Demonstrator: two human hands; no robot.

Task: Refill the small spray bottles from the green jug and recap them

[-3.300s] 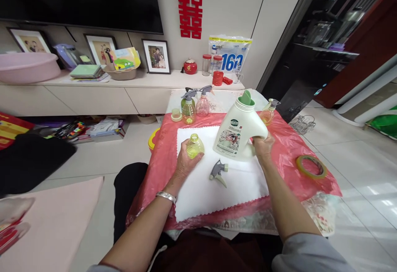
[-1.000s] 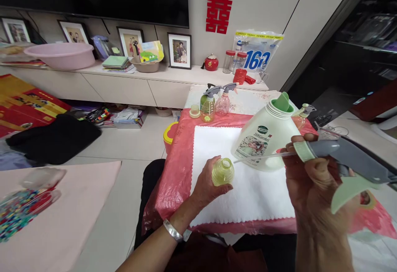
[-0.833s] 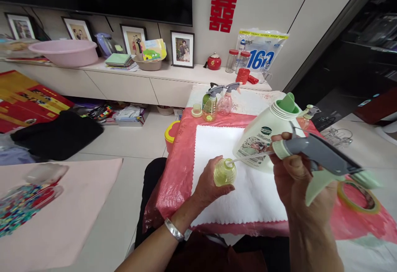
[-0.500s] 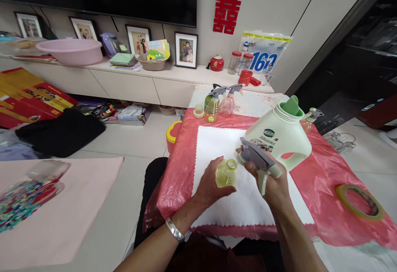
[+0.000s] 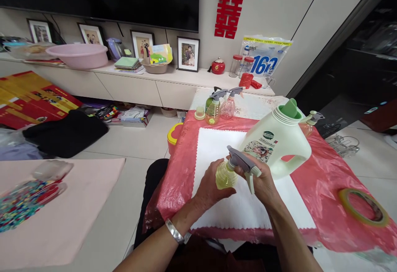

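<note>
My left hand [image 5: 207, 189] is wrapped round a small yellow spray bottle [image 5: 223, 176] standing on the white cloth [image 5: 214, 148]. My right hand [image 5: 263, 184] grips the grey trigger sprayer head [image 5: 242, 163], which sits on the bottle's neck. A big white detergent jug [image 5: 276, 141] with an open green spout stands just behind my right hand.
Small spray bottles [image 5: 221, 105] and a loose cap [image 5: 199, 113] stand at the far edge of the red-covered table [image 5: 322, 181]. A roll of tape [image 5: 363, 206] lies at the right. A yellow stool [image 5: 174, 134], a black bag [image 5: 63, 134] and a pink board [image 5: 58, 214] are at the left.
My right hand let go of the jug, picked up the sprayer head from the cloth, fed its tube into the bottle and lowered the head onto the neck.
</note>
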